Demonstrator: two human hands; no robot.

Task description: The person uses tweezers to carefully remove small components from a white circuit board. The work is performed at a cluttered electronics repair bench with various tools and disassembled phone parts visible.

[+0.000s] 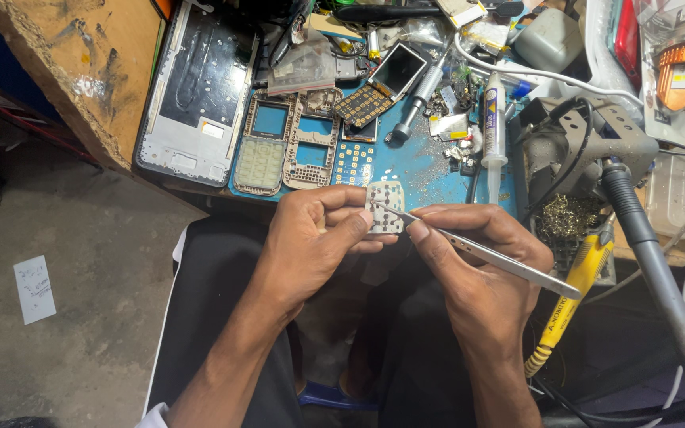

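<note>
Bench: we see a cluttered blue work mat (418, 170) at twelve o'clock from our hands, its near edge just beyond them.
Large frame: a white and black tablet back shell (196, 95) lies at ten o'clock, well apart from our hands.
Hot-air handle: a thick grey wand (648, 261) runs from two o'clock down to four o'clock; beside it lies a yellow soldering iron (572, 305).
Phone housings: two beige keypad frames (287, 143) lie side by side at eleven o'clock on the mat.
Left hand (311, 238): our fingers are clamped on the small keypad membrane (384, 208), thumb under its near edge.
Right hand (481, 261): it is closed round steel tweezers (477, 250), pinched pen-fashion, tips touching the membrane's face.
Keypad membrane: it is held in the air between the hands, just below the mat's near edge. It looks like a thin, pale, flexible sheet with rows of rounded white domes, slightly bowed in our grip.
Risk, tips: we judge the sharp points could pierce or scratch a dome if we press too hard.
Risk, grip: the sheet could buckle or slip into our lap, since only its left edge is held.
Risk, loose parts: anything lifted off could vanish among the mat's screws and debris.
</note>
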